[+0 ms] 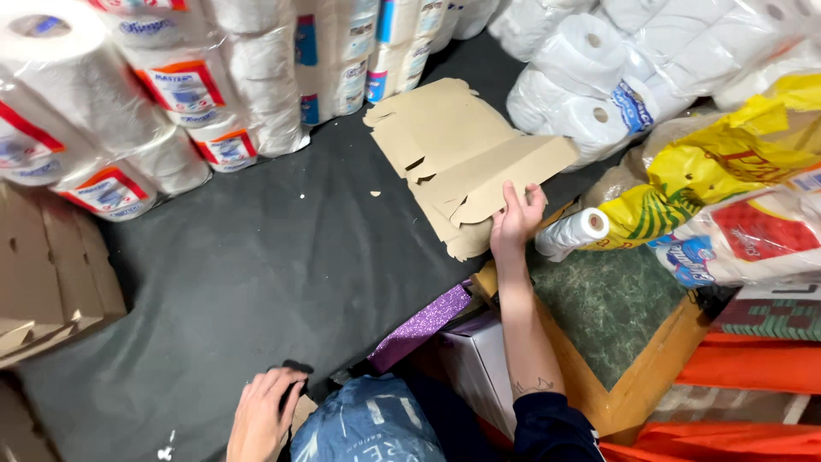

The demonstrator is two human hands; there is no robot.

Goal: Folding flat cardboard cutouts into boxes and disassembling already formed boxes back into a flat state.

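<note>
Down close, the left hand (261, 417) lies flat and released on the dark floor (248, 274). Further out, the right hand (516, 221) pinches the flattened cardboard box (457, 150), lying on the floor beside the paper-roll packs (590, 85).

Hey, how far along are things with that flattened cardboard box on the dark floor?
Done: the cardboard box already lies unfolded flat on the dark floor. In hand: the right hand grips its near edge, while the left hand rests on the floor by the knee. Left: the box has not been lifted away, and a loose paper roll lies beside it.
</note>
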